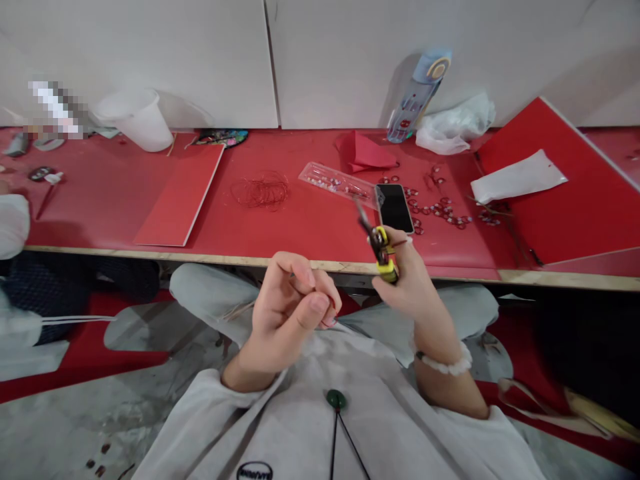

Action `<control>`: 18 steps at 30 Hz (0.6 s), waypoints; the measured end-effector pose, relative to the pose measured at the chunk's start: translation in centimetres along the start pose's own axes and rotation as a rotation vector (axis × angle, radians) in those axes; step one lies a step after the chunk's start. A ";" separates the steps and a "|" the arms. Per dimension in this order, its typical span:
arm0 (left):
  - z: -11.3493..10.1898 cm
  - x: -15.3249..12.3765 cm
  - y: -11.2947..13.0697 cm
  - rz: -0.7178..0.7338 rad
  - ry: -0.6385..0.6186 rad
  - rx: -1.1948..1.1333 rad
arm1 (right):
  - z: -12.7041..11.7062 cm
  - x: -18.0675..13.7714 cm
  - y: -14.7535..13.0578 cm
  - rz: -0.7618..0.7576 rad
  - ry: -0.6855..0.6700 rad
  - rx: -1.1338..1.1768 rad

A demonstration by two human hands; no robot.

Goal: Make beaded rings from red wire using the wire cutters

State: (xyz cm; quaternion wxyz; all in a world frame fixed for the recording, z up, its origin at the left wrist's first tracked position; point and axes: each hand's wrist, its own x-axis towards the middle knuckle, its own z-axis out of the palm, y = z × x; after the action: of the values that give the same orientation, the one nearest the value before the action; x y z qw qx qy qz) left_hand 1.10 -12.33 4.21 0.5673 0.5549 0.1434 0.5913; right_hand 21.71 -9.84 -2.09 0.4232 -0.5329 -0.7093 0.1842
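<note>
My left hand (293, 310) is held over my lap, fingers curled and thumb pressed to the fingertips. A bit of thin red cord (333, 321) shows at those fingertips; the rest is hidden by the fingers. Higher and to the right, my right hand (407, 280) grips scissors (384, 257) with yellow and black handles. Their blades point up and left over the table's front edge, slightly blurred. Beyond them lie a phone (395, 208) and a clear plastic tray (367, 197) with small beads. A loose coil of red cord (263, 191) rests left of the tray.
Several beaded red cord rings (445, 211) lie right of the phone. Behind stand a blue bottle (417, 97) and a plastic bag (455, 125). A red board (183, 197) lies left; a red folder (565, 200) bears a white packet (520, 177). A white bin (145, 120) stands back left.
</note>
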 end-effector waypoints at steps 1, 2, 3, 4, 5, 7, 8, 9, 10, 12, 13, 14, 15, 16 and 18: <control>0.0 0.0 0.0 0.001 -0.010 0.000 | -0.4 -0.6 -1.2 -0.052 -0.022 0.024; 0.0 -0.1 0.1 0.005 -0.020 0.003 | -0.7 -1.1 -2.2 -0.102 -0.045 0.048; 0.1 -0.2 0.1 0.008 -0.020 0.007 | -1.0 -1.5 -3.2 -0.127 -0.054 0.056; 0.3 -0.3 0.1 0.005 -0.007 0.012 | -1.2 -1.8 -4.0 -0.169 -0.059 0.075; 0.5 -0.4 0.2 -0.003 0.021 0.015 | -1.3 -2.0 -4.6 -0.190 -0.053 0.083; 1.0 -0.7 0.3 -0.025 0.101 0.011 | -1.4 -2.2 -5.3 -0.229 -0.044 0.075; 1.2 -0.9 0.4 -0.028 0.142 0.003 | -1.4 -2.3 -5.5 -0.242 -0.042 0.058; 1.4 -0.9 0.4 -0.022 0.161 -0.012 | -1.4 -2.3 -5.6 -0.255 -0.045 0.036; 1.5 -1.0 0.4 -0.016 0.163 -0.024 | -1.4 -2.3 -5.7 -0.267 -0.048 0.012; 1.5 -0.9 0.4 -0.007 0.125 -0.045 | -1.3 -2.4 -5.7 -0.278 -0.049 -0.035; 1.4 -0.9 0.4 -0.005 0.104 -0.051 | -1.3 -2.5 -5.8 -0.277 -0.044 -0.055; 1.3 -0.8 0.3 -0.002 0.085 -0.057 | -1.2 -2.6 -5.8 -0.275 -0.036 -0.072; 1.2 -0.8 0.3 0.004 0.071 -0.063 | -1.2 -2.6 -5.9 -0.271 -0.027 -0.085; 1.0 -0.7 0.2 0.013 0.063 -0.071 | -1.2 -2.7 -5.9 -0.269 -0.019 -0.095; 0.9 -0.7 0.1 0.030 0.048 -0.087 | -1.1 -2.8 -5.9 -0.267 -0.009 -0.105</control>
State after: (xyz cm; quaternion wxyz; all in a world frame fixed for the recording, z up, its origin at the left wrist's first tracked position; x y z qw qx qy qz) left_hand 1.63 -13.33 4.22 0.5783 0.5173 0.1227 0.6188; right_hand 19.24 -14.76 1.60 0.4121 -0.4543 -0.7845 0.0912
